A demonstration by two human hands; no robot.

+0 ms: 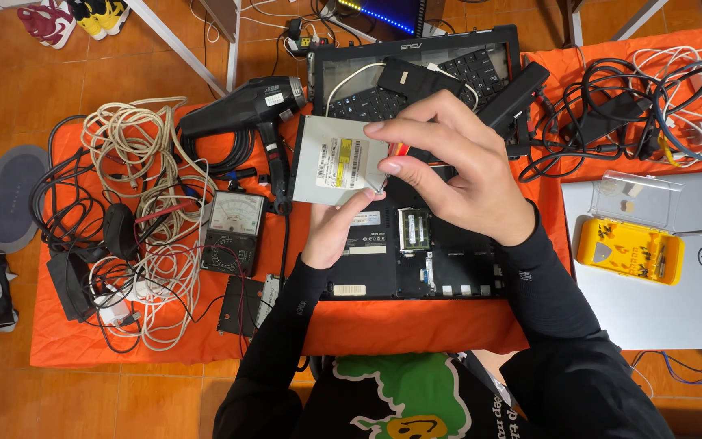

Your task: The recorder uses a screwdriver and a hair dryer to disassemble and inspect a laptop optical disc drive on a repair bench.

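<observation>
My left hand (333, 232) holds up a flat silver optical drive (336, 162) from underneath, above an opened black laptop base (416, 252) lying on an orange cloth. My right hand (452, 162) grips the drive's right edge with thumb and fingers; something small and red shows between them, too hidden to identify. Memory modules (414, 229) sit exposed in the laptop base just below the hands. A black keyboard panel (416, 77) with a white cable across it lies behind the drive.
A black heat gun (247, 106) and an analogue multimeter (234, 232) lie left of the laptop, beside tangled white and black cables (136, 211). A silver closed laptop (652, 284) at right carries a yellow bit case (629, 250). More cables (635, 97) lie at the back right.
</observation>
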